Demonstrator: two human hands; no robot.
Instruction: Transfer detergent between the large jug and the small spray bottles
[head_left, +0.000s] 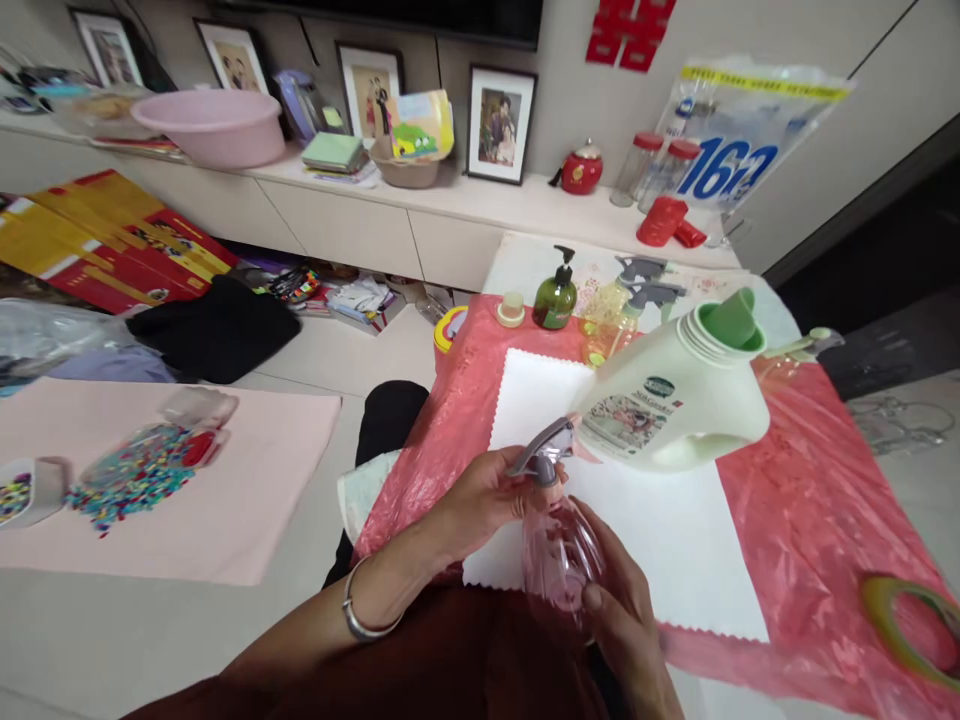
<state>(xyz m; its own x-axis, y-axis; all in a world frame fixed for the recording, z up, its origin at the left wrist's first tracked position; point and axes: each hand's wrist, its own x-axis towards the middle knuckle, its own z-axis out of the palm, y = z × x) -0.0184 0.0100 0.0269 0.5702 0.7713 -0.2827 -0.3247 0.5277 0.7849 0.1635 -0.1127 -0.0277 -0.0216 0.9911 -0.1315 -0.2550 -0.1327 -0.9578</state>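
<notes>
Nearest: right hand [626,610] wraps the belly of a clear pink-tinted spray bottle [559,550] from the low right side, fingers curled on the plastic. Looks like a steadying hold, bottle kept upright just off the near edge of the table.

Left hand [480,495], metal bangle [364,610] on the wrist, pinches the grey trigger head [541,455] at the bottle neck. So both hands are closed on the same bottle: one on the body, one on the top. My read: body braced so the head can be turned or seated; can't tell which way, or whether the head is fully screwed on.

Bottle sits between the two grips, over the near scalloped edge of a white sheet [645,500], which lies on a red plastic cover [817,500] over the table. Likely there to catch spills.

Just beyond the trigger head: white detergent jug [675,395] lying tilted on the sheet, green pour spout [731,322] exposed and pointing up-right, no cap on. Its base is near the spray head; touching or not, can't tell.

Right, near edge: roll of tape [907,620], greenish, partly blurred.

Further back on the table: green pump bottle [556,295], a small cream cap [511,310] beside it, more spray bottles [637,300] with grey triggers.

Left, on the floor: pink mat [247,480] with a container of mixed coloured beads [139,470] spilling out.

Far: low cabinet with a pink basin [214,125] and framed photos [501,125].
</notes>
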